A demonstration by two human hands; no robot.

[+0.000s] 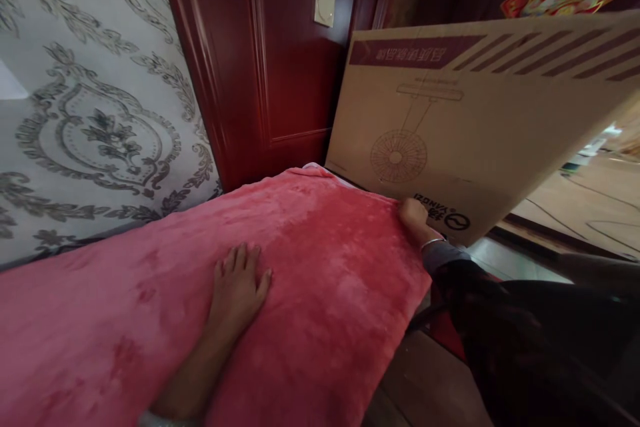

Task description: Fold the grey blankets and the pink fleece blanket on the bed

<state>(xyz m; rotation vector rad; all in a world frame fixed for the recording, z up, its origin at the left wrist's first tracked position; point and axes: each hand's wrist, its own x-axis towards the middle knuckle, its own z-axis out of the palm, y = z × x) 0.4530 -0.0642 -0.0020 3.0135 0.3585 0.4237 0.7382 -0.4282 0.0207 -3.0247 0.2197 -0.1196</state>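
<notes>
A pink plush blanket (pixel 320 307) spreads over a long, flat surface and hangs over its right edge. My left hand (pixel 239 283) lies palm down on it, fingers stretched out and thumb apart. At the blanket's far right edge, my right hand (pixel 414 215) is closed, with its fingers curled on the cloth's border. A pale strip (pixel 314 167) shows along the far corner of the blanket. What lies under the cloth is hidden.
Just beyond my right hand stands a large cardboard box (pixel 360 117) with a fan drawing. Behind are a dark red panel (pixel 290 87) with a switch plate (pixel 325 2) and a patterned wall (pixel 107 100). Tiled floor (pixel 410 387) shows at lower right.
</notes>
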